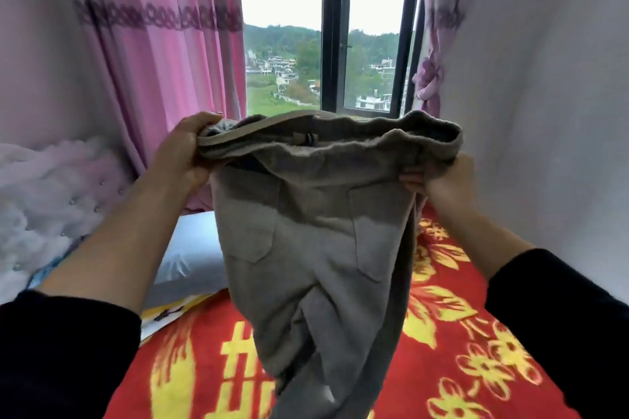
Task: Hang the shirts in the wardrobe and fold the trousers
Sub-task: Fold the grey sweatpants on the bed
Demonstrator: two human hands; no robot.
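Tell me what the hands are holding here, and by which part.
Both hands hold the grey trousers by the waistband: the left hand grips its left end, the right hand its right end, legs hanging over the bed.

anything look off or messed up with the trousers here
Nothing looks damaged or spilled. The grey trousers, held by the waistband between the left hand and right hand, hang rumpled with the legs bunched together over the red blanket; not yet folded.
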